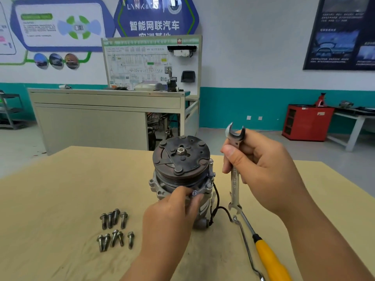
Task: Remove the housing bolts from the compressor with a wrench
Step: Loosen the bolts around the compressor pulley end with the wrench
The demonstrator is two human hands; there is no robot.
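Compressor (181, 175): stands on end near the middle of the worktop (60, 189), with the dark, rusty pulley face and its centre nut turned up. A black wire (218, 199) runs down its right side to the worktop.

Bolt (194, 193): sits in the housing flange on the near side of the compressor, just under the pulley, head outward. A second bolt (209, 185) sits in the flange just to its right.

Left hand (170, 211): reaches in from below. Its curled fingers (182, 192) and thumb pinch the bolt head against the housing.

Right hand (261, 169): to the right of the compressor and clear of it, fingers curled round the wrench (235, 187) with the thumb laid across the shaft.

Wrench: double open-ended and bright steel, held nearly upright. One open end shows above the hand, and the other hangs down near the worktop. It touches no bolt.

Loose bolts (115, 228): nine, lying on the worktop to the left of the left hand in two rough rows, four behind and five in front.

Screwdriver (269, 258): yellow handle, lying on the worktop at lower right under the right forearm, tip pointing toward the compressor.

Bent rod (246, 246): thin metal, lying just left of the screwdriver.
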